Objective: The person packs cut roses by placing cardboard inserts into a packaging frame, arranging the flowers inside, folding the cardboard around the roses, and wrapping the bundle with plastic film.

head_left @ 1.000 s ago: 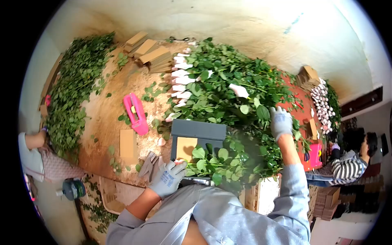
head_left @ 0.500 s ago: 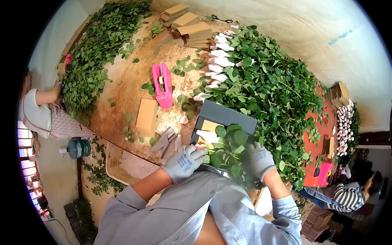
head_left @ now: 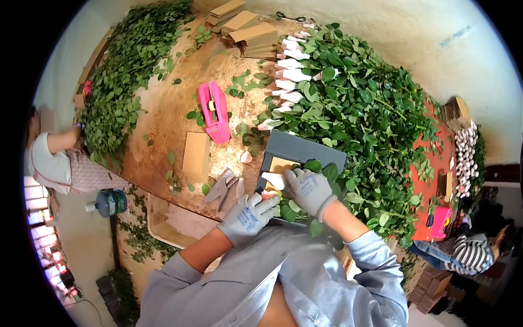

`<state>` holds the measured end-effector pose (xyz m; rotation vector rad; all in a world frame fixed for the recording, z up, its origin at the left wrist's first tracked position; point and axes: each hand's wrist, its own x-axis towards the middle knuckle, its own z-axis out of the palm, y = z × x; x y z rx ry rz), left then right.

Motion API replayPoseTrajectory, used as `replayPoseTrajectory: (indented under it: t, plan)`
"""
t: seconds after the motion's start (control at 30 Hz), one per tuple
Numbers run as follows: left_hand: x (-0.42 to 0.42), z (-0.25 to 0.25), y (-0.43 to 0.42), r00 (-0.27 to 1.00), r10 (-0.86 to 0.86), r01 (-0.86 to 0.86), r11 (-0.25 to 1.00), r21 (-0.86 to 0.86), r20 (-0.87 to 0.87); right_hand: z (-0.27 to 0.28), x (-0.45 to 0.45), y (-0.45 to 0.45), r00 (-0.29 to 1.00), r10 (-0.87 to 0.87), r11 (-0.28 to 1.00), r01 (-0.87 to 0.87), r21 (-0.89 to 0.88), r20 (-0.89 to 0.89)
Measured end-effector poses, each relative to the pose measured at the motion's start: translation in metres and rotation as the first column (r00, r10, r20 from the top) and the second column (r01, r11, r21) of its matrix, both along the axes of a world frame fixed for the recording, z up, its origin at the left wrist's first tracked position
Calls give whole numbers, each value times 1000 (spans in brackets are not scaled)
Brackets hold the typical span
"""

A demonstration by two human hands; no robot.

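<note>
In front of my body lies a dark grey box with a piece of cardboard inside. A rose head in a white sleeve rests over the cardboard. My right hand, in a grey glove, is closed on the stem and leaves just behind that sleeve. My left hand, gloved alike, has its fingers round a pinkish-orange rose at the box's near left edge; the fingertips partly cover it. Green leaves show between and below both hands.
A grey stapler, a cardboard block and a pink tape dispenser lie to the left. Cardboard stacks stand at the back. Leafy sleeved roses fill the right. Co-workers are at both sides.
My right hand has moved left and up from the leaf ends to just behind the sleeved rose head. My left hand stays by the pinkish-orange rose. The view has shifted slightly.
</note>
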<state>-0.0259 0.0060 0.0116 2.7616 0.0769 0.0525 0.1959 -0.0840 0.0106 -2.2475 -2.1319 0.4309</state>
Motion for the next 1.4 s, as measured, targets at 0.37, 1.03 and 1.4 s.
replayPoseTrajectory:
  t: [0.37, 1.03, 1.4]
  plan:
    - [33, 28, 56, 991, 122, -118, 991, -59, 61, -3, 8, -7, 984, 43, 999, -46, -12, -175]
    - [37, 29, 98, 763, 336, -25, 869, 494, -552, -5, 3, -2, 990, 27, 997, -36, -63, -139]
    - [28, 29, 33, 997, -71, 71, 997, 14, -3, -2, 2, -4, 970, -39, 996, 19, -85, -242]
